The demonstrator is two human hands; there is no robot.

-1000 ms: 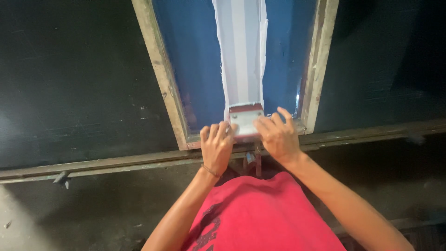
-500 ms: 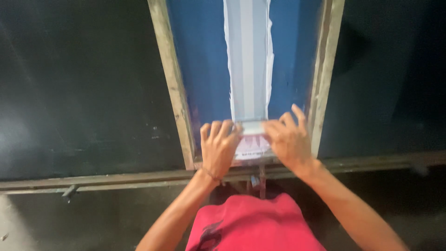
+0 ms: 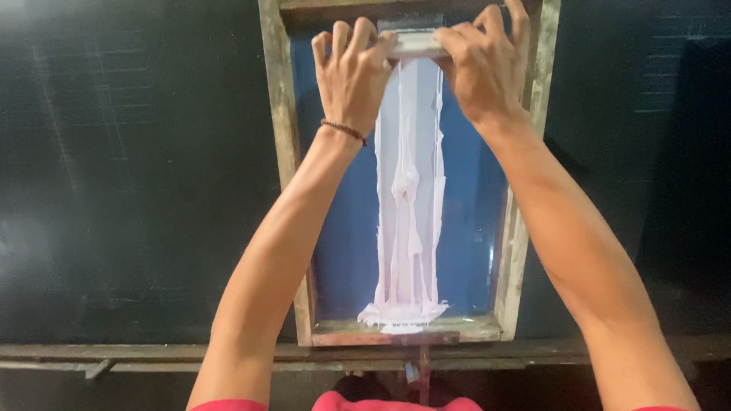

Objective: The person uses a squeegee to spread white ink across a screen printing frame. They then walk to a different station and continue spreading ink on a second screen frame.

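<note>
On the dark worktop [image 3: 137, 190], a squeegee [image 3: 415, 44] is gripped by the left hand [image 3: 352, 65] and right hand [image 3: 483, 65] at the far end of a wooden-framed blue screen [image 3: 346, 243].

Screen-printing workshop: wooden-framed screen [image 3: 283, 175], streaked pale ink [image 3: 410, 228].

A single head-worn camera looks steeply down and forward over a wooden-framed blue screen [image 3: 472, 190], close enough that the frame fills the centre from top edge almost to bottom. Both forearms enter from below the frame's near rail. Dark tabletop [image 3: 137, 190] stretches left and right of the frame.
</note>
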